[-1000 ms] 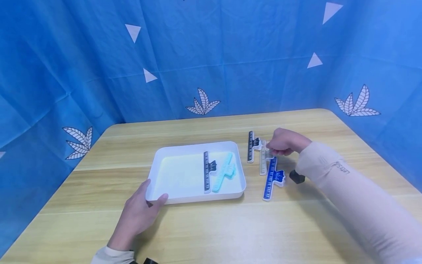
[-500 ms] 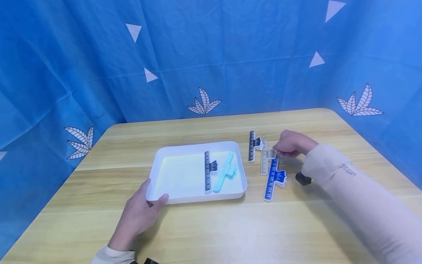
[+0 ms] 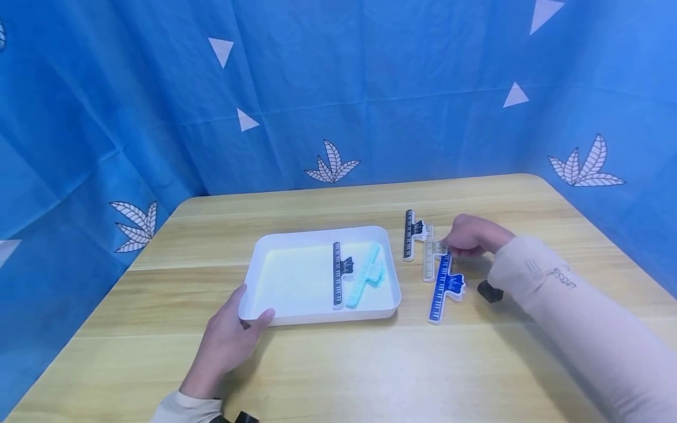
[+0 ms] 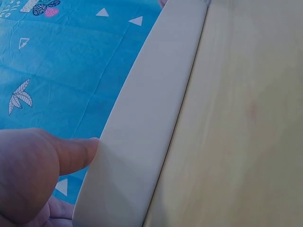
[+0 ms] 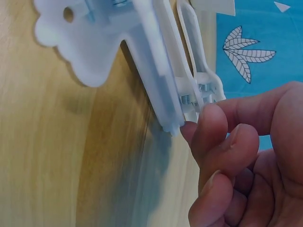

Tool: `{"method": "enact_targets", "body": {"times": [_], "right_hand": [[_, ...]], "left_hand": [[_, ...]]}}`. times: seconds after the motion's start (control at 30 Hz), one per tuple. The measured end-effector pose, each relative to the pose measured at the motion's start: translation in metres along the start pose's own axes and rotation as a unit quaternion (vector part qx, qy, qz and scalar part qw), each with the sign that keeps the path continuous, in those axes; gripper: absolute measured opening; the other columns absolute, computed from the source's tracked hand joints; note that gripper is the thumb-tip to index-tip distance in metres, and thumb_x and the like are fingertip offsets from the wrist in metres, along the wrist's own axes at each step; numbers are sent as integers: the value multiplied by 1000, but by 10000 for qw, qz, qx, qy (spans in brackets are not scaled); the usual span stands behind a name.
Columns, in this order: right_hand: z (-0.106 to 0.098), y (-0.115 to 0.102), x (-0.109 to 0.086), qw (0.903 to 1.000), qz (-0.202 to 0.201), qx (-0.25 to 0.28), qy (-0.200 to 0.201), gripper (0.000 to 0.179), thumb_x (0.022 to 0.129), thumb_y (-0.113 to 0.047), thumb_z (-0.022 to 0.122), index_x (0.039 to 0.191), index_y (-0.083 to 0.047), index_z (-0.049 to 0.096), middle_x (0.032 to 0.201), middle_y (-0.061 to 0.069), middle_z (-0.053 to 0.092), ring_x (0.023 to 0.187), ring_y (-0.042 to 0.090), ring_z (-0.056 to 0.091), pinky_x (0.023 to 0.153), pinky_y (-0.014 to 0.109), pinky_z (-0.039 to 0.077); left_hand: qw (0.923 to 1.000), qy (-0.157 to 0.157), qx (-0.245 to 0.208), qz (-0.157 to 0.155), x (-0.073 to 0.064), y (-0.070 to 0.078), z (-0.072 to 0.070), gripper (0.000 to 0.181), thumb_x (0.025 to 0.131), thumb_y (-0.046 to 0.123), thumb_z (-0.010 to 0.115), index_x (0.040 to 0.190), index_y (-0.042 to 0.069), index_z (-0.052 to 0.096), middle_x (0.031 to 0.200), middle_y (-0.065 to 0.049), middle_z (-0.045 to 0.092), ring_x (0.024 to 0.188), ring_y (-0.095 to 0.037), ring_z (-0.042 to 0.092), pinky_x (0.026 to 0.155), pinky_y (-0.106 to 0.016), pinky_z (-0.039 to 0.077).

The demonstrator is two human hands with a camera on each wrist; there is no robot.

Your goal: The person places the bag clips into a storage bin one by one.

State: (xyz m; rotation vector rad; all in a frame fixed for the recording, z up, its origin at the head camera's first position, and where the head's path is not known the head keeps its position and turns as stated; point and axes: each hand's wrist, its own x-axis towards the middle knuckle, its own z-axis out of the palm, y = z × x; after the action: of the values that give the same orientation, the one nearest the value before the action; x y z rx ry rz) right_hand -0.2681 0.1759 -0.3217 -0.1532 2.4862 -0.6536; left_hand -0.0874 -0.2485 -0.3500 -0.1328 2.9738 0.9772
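My left hand (image 3: 230, 329) grips the near left corner of a white tray (image 3: 317, 320); in the left wrist view the thumb (image 4: 78, 153) presses on the tray's rim. Inside the tray, toward its right end, lie a black clip (image 3: 337, 276) and a mint-green clip (image 3: 364, 276), both with piano-key patterns. My right hand (image 3: 468, 236) pinches the handle of a grey piano-key clip (image 3: 429, 258) on the table. In the right wrist view, thumb and fingertips (image 5: 213, 123) meet at that handle, beside the metal spring. A blue clip (image 3: 439, 291) lies just in front, close to the fingers.
Another black clip (image 3: 409, 235) lies behind and left of the grey one. The wooden table (image 3: 359, 370) has a blue patterned curtain (image 3: 296, 100) along its back and sides. A dark block at the right wrist (image 3: 489, 291) sits near the table surface.
The head view has shifted slightly. My right hand has drawn a little to the right along the grey clip's handle; the clips, the tray and my left hand hold their places.
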Motion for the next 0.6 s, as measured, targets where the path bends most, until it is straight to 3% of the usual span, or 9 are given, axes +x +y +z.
{"method": "enact_targets", "body": {"times": [0.37, 0.6], "right_hand": [[1, 2, 1, 10000, -25, 37, 68, 38, 99, -20, 50, 66, -6, 63, 57, -1, 50, 48, 9, 43, 51, 22, 39], [1, 0, 0, 9999, -33, 107, 96, 37, 98, -20, 50, 66, -7, 62, 58, -1, 51, 49, 10, 44, 52, 22, 39]], "left_hand": [[9999, -55, 76, -59, 0, 2, 1, 89, 95, 48, 57, 151, -7, 15, 144, -35, 36, 128, -47, 41, 103, -60, 34], [9999, -48, 104, -43, 0, 2, 1, 90, 95, 48, 57, 150, -9, 15, 142, -36, 37, 124, -46, 44, 101, -60, 36]]}}
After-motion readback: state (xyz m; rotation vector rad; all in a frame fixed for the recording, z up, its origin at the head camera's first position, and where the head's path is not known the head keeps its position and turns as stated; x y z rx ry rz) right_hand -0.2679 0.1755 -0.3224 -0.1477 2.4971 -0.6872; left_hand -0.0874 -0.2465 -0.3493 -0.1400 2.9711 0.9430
